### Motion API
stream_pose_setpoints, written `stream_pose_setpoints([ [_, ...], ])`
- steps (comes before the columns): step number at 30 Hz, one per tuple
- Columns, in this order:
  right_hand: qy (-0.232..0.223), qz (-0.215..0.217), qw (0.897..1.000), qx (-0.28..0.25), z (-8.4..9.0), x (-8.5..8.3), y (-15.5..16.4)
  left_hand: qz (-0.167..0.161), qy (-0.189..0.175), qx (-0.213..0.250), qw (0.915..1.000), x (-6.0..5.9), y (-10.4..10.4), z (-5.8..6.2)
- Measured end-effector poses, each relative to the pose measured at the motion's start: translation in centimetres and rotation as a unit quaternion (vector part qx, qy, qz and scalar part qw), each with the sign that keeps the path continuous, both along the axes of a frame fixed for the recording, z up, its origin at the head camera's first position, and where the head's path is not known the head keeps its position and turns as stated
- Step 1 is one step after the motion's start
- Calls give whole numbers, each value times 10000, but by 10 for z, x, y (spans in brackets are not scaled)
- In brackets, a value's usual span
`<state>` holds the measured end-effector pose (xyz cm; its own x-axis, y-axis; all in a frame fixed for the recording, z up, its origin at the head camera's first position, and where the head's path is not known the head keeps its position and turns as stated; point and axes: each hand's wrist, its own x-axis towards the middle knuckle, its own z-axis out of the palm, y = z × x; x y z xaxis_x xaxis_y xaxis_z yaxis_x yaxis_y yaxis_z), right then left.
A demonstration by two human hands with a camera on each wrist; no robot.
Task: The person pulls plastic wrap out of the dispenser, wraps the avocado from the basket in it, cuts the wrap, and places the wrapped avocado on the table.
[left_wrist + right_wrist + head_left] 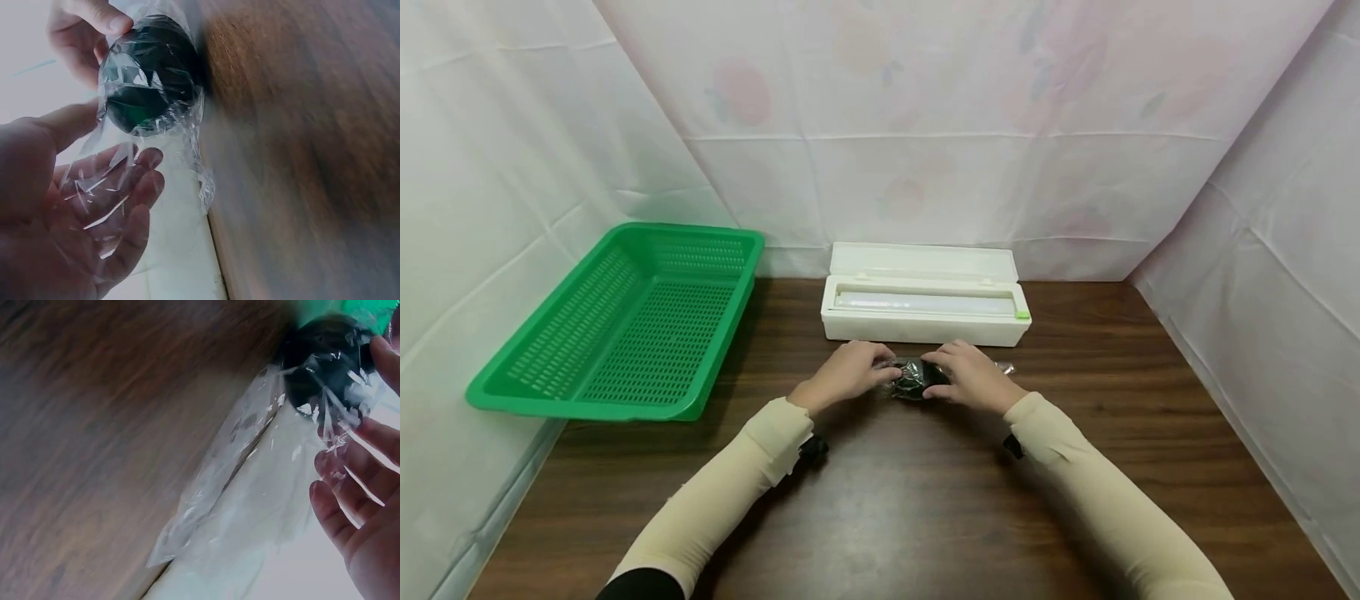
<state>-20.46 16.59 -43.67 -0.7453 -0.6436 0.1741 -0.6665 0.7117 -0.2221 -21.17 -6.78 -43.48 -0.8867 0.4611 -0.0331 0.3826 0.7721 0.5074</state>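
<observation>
A dark green, rounded item (153, 75) lies in clear cling film (219, 475) on the table; its exact kind is hard to tell. At its left end my left hand (852, 371) has its thumb at the wrap, and loose film spreads over its curled fingers. From the other side my right hand (972, 375) holds the item between thumb and fingers. A crumpled strip of film trails off on the right, beside the white box. Just behind both hands stands a white cling film dispenser (925, 329), lid raised, with a roll (925, 303) inside.
On the left is a green slotted basket (688, 333). The dispenser has a small bright green piece (1022, 315) at its right end. White cloth walls (940, 192) enclose the brown wooden table (910, 517) at the back and both sides.
</observation>
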Motion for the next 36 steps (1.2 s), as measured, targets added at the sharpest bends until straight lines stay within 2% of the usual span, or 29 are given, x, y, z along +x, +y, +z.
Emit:
stream_pose_setpoints([
  [3,-216,-46,9997,-64,0,-1,3,68,143,98,9998,0,-4,0],
  [7,-381,-12,9993,-49,0,-3,7,146,124,286,9994,0,-10,-2],
  [12,-469,-76,9987,-175,-2,-8,13,44,157,371,9992,-2,-15,-5],
  [20,-741,-176,9969,-203,-3,-10,24,-137,-200,397,9989,-3,-18,-4],
  [28,-979,-541,9937,65,14,-6,58,-420,-1,182,9990,0,-33,-3],
  [33,-1206,-642,9901,309,10,-7,78,-623,306,-27,9976,4,-42,-2],
  [36,-1367,-590,9882,358,6,-7,85,-693,364,-87,9969,5,-45,-4],
])
